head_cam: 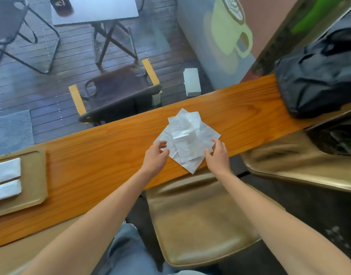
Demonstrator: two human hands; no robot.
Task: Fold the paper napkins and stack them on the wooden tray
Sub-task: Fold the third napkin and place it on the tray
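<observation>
Nearest the camera are a denim-clad lap and a tan leather stool (198, 221) tucked under the wooden counter (95, 155). Both forearms reach forward over it to a loose pile of unfolded paper napkins (187, 137) lying crumpled and overlapping on the counter, one corner hanging a little past the near edge. The left hand (155, 156) has its fingers loosely curled, with thumb and fingertips closing on the pile's left corner; whether the paper is truly pinched I cannot tell. The right hand (217, 155) rests on the right edge with fingers fairly straight and slightly spread. Off to the left, well apart from the pile, the wooden tray (34, 181) already holds two folded napkins (6, 179) lying side by side as long strips rather than one on the other. So the job looks partly done: two folded, several sheets left to fold and carry over. Farther along the counter to the right sits a black bag (319, 76). Beyond the glass is a deck with chairs and a table, and a green mug painted on the window (228, 26). No readable writing or brand shows anywhere.
</observation>
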